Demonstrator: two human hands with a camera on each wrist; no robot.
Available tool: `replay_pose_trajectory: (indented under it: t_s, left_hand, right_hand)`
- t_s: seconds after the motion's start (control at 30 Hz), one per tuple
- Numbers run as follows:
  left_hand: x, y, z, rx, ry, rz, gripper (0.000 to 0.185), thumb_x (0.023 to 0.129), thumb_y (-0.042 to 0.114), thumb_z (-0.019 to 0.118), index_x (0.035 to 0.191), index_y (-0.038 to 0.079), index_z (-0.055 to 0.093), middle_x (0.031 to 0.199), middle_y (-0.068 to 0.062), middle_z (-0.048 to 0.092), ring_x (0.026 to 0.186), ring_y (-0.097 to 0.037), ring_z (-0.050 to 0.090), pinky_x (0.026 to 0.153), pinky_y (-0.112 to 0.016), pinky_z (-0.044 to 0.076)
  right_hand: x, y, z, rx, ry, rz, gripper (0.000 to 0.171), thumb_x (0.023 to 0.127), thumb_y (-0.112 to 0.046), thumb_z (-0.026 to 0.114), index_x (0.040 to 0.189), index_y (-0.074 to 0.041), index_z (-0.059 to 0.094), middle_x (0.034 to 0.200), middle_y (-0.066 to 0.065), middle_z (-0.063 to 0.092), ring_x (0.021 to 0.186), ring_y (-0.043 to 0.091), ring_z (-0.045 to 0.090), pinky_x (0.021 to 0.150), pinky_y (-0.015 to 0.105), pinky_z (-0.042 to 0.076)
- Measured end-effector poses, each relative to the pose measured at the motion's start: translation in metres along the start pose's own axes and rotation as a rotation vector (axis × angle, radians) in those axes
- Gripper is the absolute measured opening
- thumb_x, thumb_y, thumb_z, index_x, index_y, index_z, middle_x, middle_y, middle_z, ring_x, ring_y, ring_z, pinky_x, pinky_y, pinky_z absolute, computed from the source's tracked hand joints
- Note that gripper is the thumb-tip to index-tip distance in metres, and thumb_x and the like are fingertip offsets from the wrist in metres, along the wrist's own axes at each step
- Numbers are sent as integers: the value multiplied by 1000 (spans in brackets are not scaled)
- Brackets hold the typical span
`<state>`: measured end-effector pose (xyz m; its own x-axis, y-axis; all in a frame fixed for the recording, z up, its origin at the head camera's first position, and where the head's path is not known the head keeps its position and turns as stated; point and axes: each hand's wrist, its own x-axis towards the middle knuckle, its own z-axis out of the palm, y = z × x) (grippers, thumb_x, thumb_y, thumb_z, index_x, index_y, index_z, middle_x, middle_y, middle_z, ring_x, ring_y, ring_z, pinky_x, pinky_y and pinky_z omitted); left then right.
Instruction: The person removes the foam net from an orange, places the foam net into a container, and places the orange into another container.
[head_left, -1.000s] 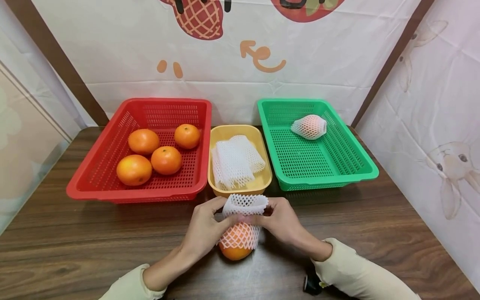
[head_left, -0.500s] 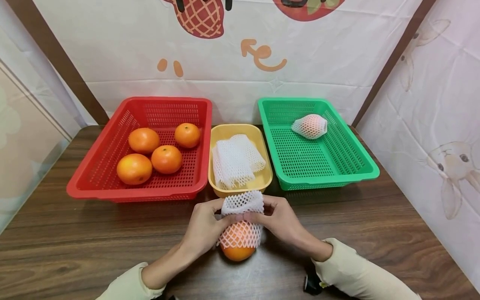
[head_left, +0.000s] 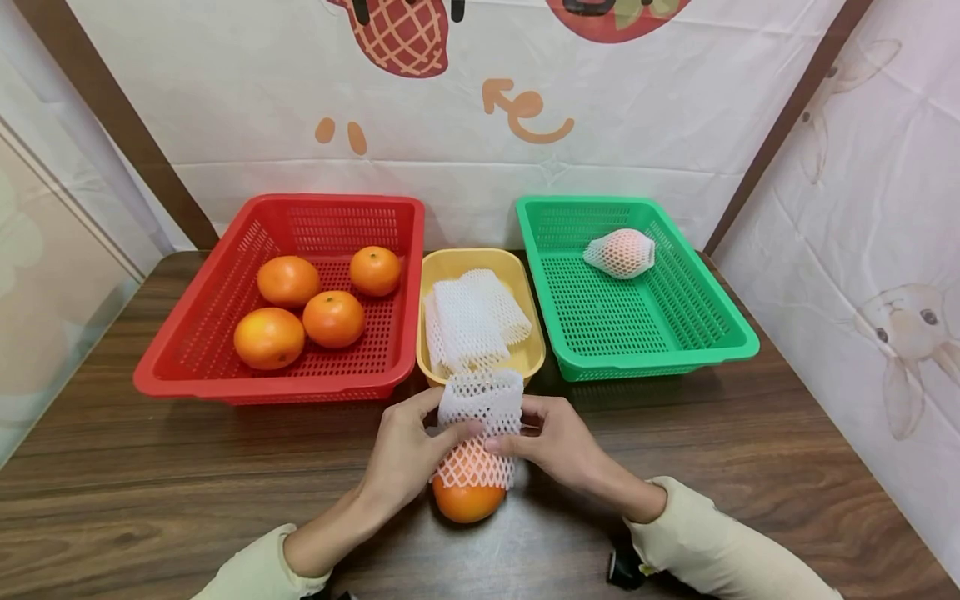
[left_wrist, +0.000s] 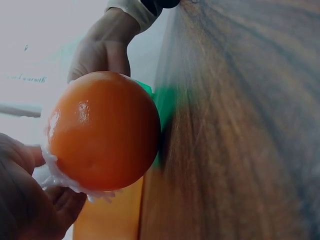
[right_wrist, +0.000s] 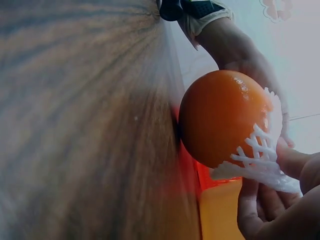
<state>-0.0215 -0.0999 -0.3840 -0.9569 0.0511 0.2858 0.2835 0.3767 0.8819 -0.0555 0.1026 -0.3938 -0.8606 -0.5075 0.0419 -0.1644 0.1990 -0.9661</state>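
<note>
1. Gripping from the left side, the left hand [head_left: 408, 458] curls its fingers round the white foam net [head_left: 478, 429] and the orange [head_left: 468, 498] inside it.
2. Pinching the net from the other side, the right hand [head_left: 558, 442] has its fingertips on the mesh, so both hands are clamped on the same wrapped fruit.
3. The net covers the far part of the orange; the near end is bare, as both wrist views show, with the mesh edge lying against the peel.
4. The orange sits low over the wooden bench [head_left: 750, 450], at its near middle; whether it touches the wood cannot be told.
5. Just beyond the hands stands a yellow tray [head_left: 465, 262] holding a pile of spare foam nets [head_left: 472, 321]; the raised end of the held net overlaps the tray's near rim in the head view.
6. Left of the tray is a red basket [head_left: 225, 333] with four bare oranges [head_left: 333, 318].
7. Right of the tray is a green basket [head_left: 675, 333] with one netted fruit [head_left: 621, 252] at its far end.
8. A printed cloth [head_left: 637, 125] hangs behind the baskets.
</note>
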Motion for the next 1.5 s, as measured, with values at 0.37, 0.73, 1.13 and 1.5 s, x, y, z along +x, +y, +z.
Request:
replay_pose_trajectory:
  t_s: [0.37,0.73,1.13,1.5]
  left_hand:
    - [-1,2,1,-5,-58,-49,33,78,21,81,108,14,68,101,2,69,92,-11,63,77,-31,53]
    - [-1,2,0,23,59,66,21,75,7,81,94,11,71,94,5,70,90,-8,63,77,-31,52]
    - [-2,4,1,-12,-112,-131,57,71,30,84,122,17,59,103,5,67,91,-10,61,79,-32,51]
    - [-9,11,6,53,-270,-98,89,61,28,92,135,14,45,120,5,56,101,-10,55,90,-35,46]
  right_hand:
    - [2,1,-1,43,58,6,33,80,-15,79,110,-6,70,104,6,69,89,20,66,76,34,55]
    - [1,0,0,50,-23,24,39,82,-16,77,118,-7,66,109,6,68,96,20,64,82,33,53]
    - [1,1,-3,52,40,4,32,81,-15,78,109,-5,69,101,6,70,89,20,66,77,33,54]
    - [2,-13,-16,133,146,86,41,83,-20,76,118,-5,63,102,11,70,89,24,67,74,34,55]
